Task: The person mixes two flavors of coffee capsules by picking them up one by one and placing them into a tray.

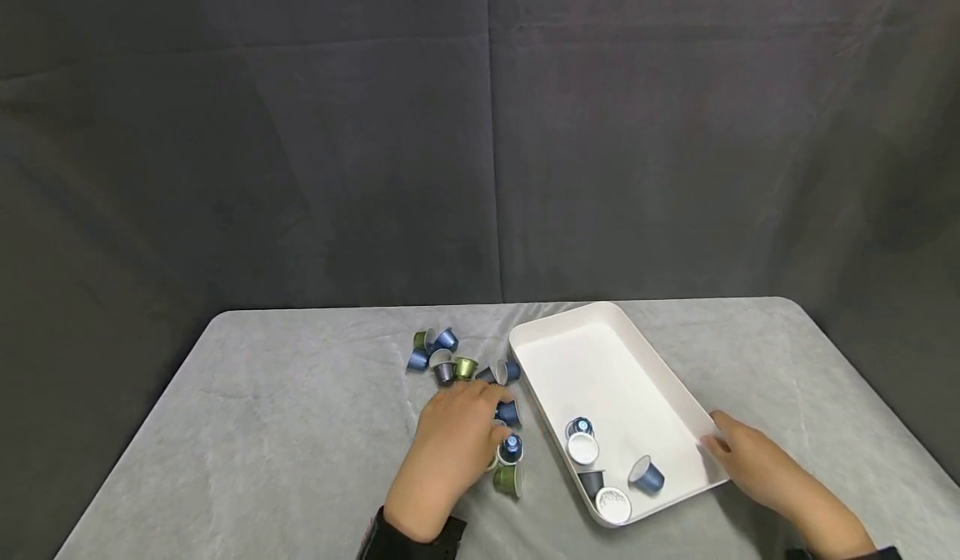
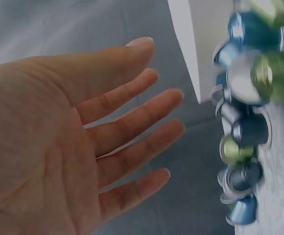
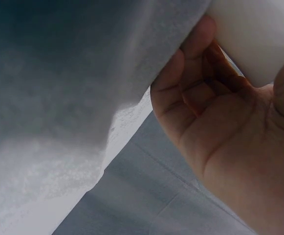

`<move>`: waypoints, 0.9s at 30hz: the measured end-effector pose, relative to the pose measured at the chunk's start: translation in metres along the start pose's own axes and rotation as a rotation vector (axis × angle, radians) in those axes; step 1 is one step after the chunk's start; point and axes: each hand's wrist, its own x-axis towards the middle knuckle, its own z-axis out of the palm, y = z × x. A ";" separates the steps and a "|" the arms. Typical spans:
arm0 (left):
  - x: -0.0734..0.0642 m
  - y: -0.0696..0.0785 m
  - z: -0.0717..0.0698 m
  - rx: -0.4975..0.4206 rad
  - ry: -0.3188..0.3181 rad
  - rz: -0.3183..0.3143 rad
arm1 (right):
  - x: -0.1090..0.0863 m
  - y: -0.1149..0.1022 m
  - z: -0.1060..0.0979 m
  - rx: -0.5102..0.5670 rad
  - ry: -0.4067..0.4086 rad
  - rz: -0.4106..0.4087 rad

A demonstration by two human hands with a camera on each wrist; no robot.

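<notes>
Left hand reaches over loose coffee capsules while the right hand grips a white tray

On the left, a grey cloth-covered table (image 1: 262, 427). Toward its middle, blue, dark and green coffee capsules lie in a loose trail, among them a blue capsule (image 1: 446, 340) at the far end and a green capsule (image 1: 507, 481) on its side at the near end. Over the trail is the left hand (image 1: 457, 433), fingers spread and palm bare, holding nothing.

Just right of the trail, a shallow white tray (image 1: 600, 368) sits at an angle. Five capsules lie in its near part, including a tipped blue one (image 1: 647, 477) and two showing white lids. At far right, the right hand (image 1: 765, 470) grips the tray's right wall near the near corner.

The step in hand seems to be picking capsules for the tray. The next move likely calls for closing the left fingers on one capsule, leaving its neighbours undisturbed, with the tray held steady.
</notes>
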 end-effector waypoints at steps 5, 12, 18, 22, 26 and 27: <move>0.000 -0.011 -0.005 -0.056 -0.066 -0.067 | 0.002 -0.001 -0.003 -0.004 -0.026 0.024; -0.003 -0.016 -0.002 -0.114 -0.152 -0.124 | 0.001 -0.002 -0.003 -0.005 -0.023 0.018; -0.002 -0.019 0.002 -0.124 -0.182 -0.158 | 0.000 -0.003 -0.003 -0.006 -0.013 0.019; -0.001 -0.023 0.004 -0.140 -0.205 -0.186 | 0.000 -0.003 -0.003 0.000 -0.031 0.027; -0.001 -0.025 0.006 -0.157 -0.217 -0.182 | 0.000 -0.003 -0.003 0.001 -0.050 0.038; -0.001 -0.026 0.007 -0.163 -0.221 -0.178 | 0.000 -0.003 -0.003 0.001 -0.050 0.039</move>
